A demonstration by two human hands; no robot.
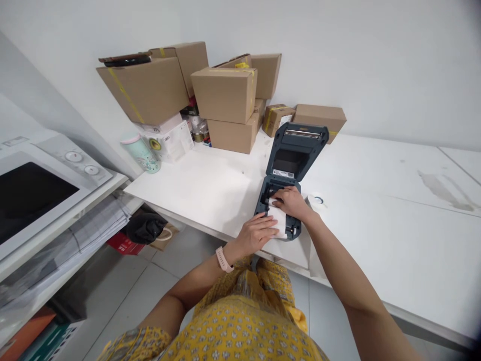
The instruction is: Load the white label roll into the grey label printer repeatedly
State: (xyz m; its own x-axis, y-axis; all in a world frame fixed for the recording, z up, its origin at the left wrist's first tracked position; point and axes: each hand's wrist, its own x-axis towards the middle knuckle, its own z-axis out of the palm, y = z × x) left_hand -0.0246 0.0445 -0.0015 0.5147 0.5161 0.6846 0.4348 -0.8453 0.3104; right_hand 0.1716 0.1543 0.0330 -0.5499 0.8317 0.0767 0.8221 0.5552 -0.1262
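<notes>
A dark blue-grey label printer (296,138) stands near the table's front edge with its lid raised. White label paper (277,220) lies across its lower part, over the front edge. My left hand (259,231) rests on the paper from the left, fingers stretched out flat. Inside the printer's compartment, my right hand (291,201) has its fingers bent and closed on the upper end of the paper; their tips are partly hidden. Just right of the printer sits a white roll (316,201), partly behind my right forearm.
Cardboard boxes (225,95) are stacked along the wall at the back of the white table (376,200). A mint-green tumbler (141,153) stands at the table's left end. Further left, a white microwave (56,165) sits on a shelf. A black bag (145,228) is below.
</notes>
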